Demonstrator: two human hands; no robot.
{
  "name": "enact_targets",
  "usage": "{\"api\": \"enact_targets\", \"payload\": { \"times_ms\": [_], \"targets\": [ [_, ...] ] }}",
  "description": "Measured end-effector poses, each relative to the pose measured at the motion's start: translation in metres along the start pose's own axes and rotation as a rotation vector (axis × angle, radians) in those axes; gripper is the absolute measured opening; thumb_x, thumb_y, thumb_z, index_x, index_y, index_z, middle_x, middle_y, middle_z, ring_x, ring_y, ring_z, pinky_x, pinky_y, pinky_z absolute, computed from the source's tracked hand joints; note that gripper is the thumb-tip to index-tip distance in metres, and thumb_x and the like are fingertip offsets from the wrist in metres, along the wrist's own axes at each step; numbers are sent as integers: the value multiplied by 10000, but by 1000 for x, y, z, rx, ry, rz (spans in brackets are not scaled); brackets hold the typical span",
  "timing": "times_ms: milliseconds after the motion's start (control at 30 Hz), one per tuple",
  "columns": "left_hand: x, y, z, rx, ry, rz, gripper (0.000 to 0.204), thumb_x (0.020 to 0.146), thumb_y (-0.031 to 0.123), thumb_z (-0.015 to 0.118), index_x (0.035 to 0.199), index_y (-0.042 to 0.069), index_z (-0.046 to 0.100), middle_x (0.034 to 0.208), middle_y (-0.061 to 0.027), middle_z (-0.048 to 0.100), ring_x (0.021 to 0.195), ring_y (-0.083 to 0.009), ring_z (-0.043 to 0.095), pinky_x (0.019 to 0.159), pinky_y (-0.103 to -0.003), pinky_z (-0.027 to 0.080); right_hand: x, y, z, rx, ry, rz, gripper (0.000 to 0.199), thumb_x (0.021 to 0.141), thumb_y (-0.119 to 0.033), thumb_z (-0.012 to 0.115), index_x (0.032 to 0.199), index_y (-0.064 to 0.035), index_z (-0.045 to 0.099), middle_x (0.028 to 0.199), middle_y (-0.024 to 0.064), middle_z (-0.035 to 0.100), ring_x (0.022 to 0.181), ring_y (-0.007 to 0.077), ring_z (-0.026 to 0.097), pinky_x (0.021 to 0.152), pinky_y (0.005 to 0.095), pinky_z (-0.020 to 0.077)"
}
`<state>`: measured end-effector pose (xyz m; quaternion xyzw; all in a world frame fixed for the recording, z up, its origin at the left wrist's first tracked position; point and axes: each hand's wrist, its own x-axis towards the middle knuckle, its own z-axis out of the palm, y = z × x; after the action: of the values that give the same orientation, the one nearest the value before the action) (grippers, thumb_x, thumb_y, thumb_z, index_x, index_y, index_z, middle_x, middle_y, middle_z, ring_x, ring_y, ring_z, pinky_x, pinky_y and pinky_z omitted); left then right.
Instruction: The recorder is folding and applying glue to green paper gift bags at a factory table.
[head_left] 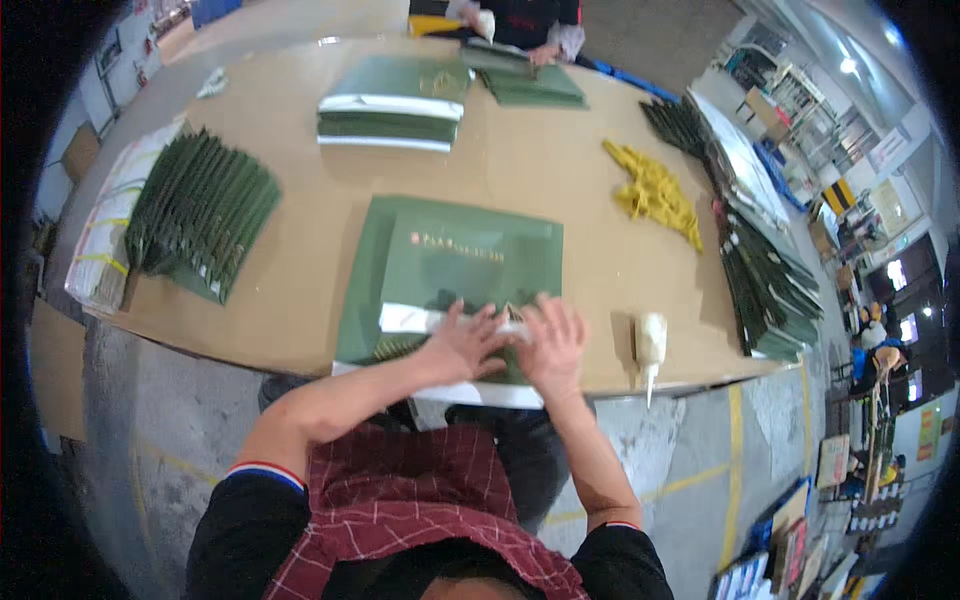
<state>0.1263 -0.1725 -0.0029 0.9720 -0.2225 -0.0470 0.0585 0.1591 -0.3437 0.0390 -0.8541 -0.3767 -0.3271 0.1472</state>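
In front of me on the table lies a green printed paper piece (455, 275), on top of a slightly larger green sheet (362, 290). A white strip (403, 318) runs across its near part. My left hand (463, 345) rests on this strip with fingers spread, pressing down. Beside it, my right hand (552, 345) also lies on the near part of the paper, fingers stretched out and apart. Neither hand grips anything. To the right of my right hand, a white squeeze bottle (651, 340) lies with its thin nozzle toward the table's near edge.
Stacked green pieces stand at left (205, 205) and right (765, 275). A green and white stack (392, 105) sits farther back. A crumpled yellow cloth (655, 190) lies at right. Across the cardboard-brown table (300, 290), another person's hands (543, 54) handle green sheets (530, 85).
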Motion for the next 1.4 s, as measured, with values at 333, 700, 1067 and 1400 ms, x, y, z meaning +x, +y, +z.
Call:
{"api": "enact_targets", "payload": {
  "times_ms": [333,700,1067,1400],
  "targets": [
    [-46,-76,-54,310,135,523,520,847,458,426,1252,132,416,1337,-93,345,1255,-218,299,986,-530,225,2,5,48,-10,-537,172,493,850,-414,439,1250,-129,408,1327,153,333,1233,309,296,1001,495,221],
    [-52,-96,-25,-72,52,340,559,847,550,349,1312,241,340,1381,-99,275,1297,-255,212,1019,-546,126,10,-12,39,-158,-516,54,413,833,-347,498,1184,-131,473,1272,142,403,1199,304,347,990,511,223],
    [-50,-104,-11,2,198,335,669,826,568,374,1297,95,343,1376,-90,304,1299,-232,223,1031,-531,98,19,-52,75,91,-280,90,378,825,-260,524,1156,-90,460,1251,147,411,1177,319,366,994,473,242],
    [-58,-95,-13,26,142,314,620,854,557,333,1314,141,324,1396,-84,261,1303,-235,211,1030,-541,107,-3,5,52,-56,-285,225,455,830,-360,498,1192,-90,442,1297,153,364,1216,329,306,1006,476,215]
  ]
}}
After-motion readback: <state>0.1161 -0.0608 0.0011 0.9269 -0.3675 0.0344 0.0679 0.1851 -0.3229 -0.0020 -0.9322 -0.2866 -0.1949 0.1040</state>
